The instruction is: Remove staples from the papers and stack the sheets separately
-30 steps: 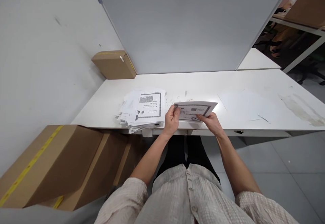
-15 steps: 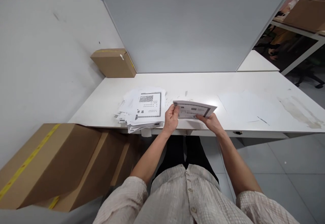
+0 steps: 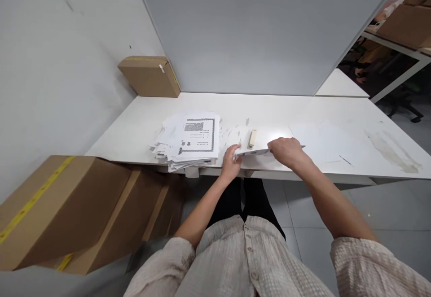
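Observation:
A printed paper sheet point(image 3: 255, 152), perhaps folded or several layers thick, is held nearly edge-on at the front of the white table. My left hand point(image 3: 231, 162) pinches its left end. From above, my right hand point(image 3: 286, 150) grips its upper edge further right, fingers closed over it. Just behind the paper lies a small cream-coloured oblong object point(image 3: 252, 139), too small to name. To the left of my left hand rests an uneven stack of printed sheets point(image 3: 198, 137), the top one a certificate with a dark patterned border.
A cardboard box point(image 3: 150, 77) stands at the table's back left corner, against a grey panel point(image 3: 256, 37). Large cardboard boxes point(image 3: 74, 207) sit below the table at left. More white sheets point(image 3: 313, 142) lie on the right of the white table point(image 3: 350, 113).
The paper has tipped from facing me to nearly edge-on. My right hand has shifted from its lower edge to the top edge. The cream object behind it has come into view.

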A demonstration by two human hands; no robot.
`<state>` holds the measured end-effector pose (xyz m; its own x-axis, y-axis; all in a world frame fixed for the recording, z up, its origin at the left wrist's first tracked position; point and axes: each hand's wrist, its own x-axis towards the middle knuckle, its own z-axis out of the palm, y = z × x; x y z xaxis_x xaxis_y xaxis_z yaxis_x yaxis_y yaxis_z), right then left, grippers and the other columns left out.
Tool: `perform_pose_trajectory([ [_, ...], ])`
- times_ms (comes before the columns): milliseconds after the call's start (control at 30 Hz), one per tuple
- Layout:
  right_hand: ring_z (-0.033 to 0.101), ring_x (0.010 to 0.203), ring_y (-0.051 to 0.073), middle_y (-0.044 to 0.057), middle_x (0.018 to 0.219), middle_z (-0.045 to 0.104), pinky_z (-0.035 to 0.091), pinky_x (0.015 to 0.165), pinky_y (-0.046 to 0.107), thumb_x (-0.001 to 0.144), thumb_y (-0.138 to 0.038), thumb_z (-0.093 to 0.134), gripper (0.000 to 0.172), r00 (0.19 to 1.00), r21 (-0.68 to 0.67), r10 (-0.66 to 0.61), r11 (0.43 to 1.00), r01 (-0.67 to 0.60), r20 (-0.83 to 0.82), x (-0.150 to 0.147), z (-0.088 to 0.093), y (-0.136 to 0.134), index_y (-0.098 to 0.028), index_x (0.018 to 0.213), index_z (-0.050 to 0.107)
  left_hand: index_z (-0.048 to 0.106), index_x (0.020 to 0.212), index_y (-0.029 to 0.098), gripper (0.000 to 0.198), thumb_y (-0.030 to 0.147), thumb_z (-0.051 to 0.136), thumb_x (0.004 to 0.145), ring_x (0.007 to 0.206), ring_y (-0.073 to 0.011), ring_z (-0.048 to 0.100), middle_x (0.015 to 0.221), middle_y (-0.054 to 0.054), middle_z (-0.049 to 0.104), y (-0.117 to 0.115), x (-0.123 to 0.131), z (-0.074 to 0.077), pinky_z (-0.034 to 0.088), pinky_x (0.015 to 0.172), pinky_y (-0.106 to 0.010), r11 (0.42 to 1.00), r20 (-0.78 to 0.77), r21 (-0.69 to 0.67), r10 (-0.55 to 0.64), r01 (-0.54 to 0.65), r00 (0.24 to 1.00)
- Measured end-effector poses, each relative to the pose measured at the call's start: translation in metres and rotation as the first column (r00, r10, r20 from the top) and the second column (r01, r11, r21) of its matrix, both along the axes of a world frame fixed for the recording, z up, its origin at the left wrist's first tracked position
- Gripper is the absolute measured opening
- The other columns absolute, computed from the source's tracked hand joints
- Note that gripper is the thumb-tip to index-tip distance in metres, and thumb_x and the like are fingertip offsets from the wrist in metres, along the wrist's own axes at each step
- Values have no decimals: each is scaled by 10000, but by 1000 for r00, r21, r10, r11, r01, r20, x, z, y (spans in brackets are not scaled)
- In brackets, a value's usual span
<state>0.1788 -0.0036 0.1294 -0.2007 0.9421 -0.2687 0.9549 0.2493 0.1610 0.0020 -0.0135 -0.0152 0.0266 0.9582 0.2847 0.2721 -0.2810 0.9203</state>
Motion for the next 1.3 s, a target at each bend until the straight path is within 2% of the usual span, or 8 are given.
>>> perform_pose_trajectory([
  [100, 593, 643, 226, 131, 692, 633, 347, 568, 318, 764, -125, 494, 180, 996, 3, 5, 1000, -5, -91, 9, -2, -2, -168, 685, 650, 582, 1011, 198, 241, 278, 540, 787, 1108, -198, 498, 1121, -86, 570, 3, -1, 3, 350, 986, -392, 997, 30, -33, -74, 75, 997],
  [233, 564, 552, 181, 47, 604, 633, 365, 491, 276, 785, -292, 509, 227, 866, 27, -38, 998, 59, -499, 43, 4, -10, -210, 624, 645, 470, 1173, 192, 521, 365, 644, 713, 1116, -194, 497, 1152, -106, 561, 7, -2, 18, 358, 977, -383, 986, 333, -153, -8, 62, 943],
  [367, 631, 656, 225, 51, 756, 694, 473, 513, 286, 694, -406, 626, 229, 421, -305, -340, 941, 149, -841, 63, -27, -25, -195, 748, 697, 501, 1146, 166, 579, 452, 667, 671, 953, -190, 583, 1068, -117, 610, 0, 3, 29, 463, 808, -325, 912, 553, -275, -110, 306, 826],
  [467, 653, 733, 259, 87, 834, 703, 533, 619, 343, 641, -383, 695, 284, 133, -566, -573, 820, 85, -809, 55, -70, -46, -168, 827, 690, 620, 912, 115, 436, 471, 661, 664, 746, -178, 611, 846, -94, 664, -13, 11, 26, 482, 672, -306, 856, 551, -364, -119, 366, 826],
  [633, 663, 780, 258, 82, 912, 701, 547, 695, 380, 680, -384, 677, 360, -293, -687, -648, 725, 47, -703, 34, -124, -86, -191, 983, 649, 646, 738, 119, 371, 480, 651, 655, 604, -176, 590, 683, -51, 652, -23, 10, 9, 464, 575, -303, 786, 325, -540, -136, 301, 936],
  [867, 672, 693, 257, 81, 817, 714, 560, 610, 359, 654, -349, 703, 247, -437, -768, -650, 615, 180, -622, 40, -150, -99, -170, 822, 671, 596, 1025, 194, 268, 324, 475, 824, 743, -183, 564, 796, -48, 611, 2, 1, 11, 440, 742, -326, 999, -383, -41, -5, -11, 924],
  [1000, 669, 652, 242, 79, 764, 715, 556, 579, 335, 649, -313, 707, 208, -465, -784, -647, 587, 201, -604, 41, -146, -90, -165, 790, 671, 469, 1241, 220, 405, 184, 377, 849, 909, -182, 532, 1007, -73, 552, 28, 11, 6, 418, 835, -318, 987, -454, 101, -66, 125, 889],
  [1300, 667, 658, 228, 74, 771, 715, 555, 592, 320, 652, -307, 706, 214, -518, -789, -622, 583, 194, -588, 37, -147, -75, -162, 804, 664, 478, 1250, 271, 496, 74, 348, 815, 909, -188, 490, 932, -57, 515, 49, 18, -10, 415, 813, -302, 980, -521, 83, -111, 180, 846],
])
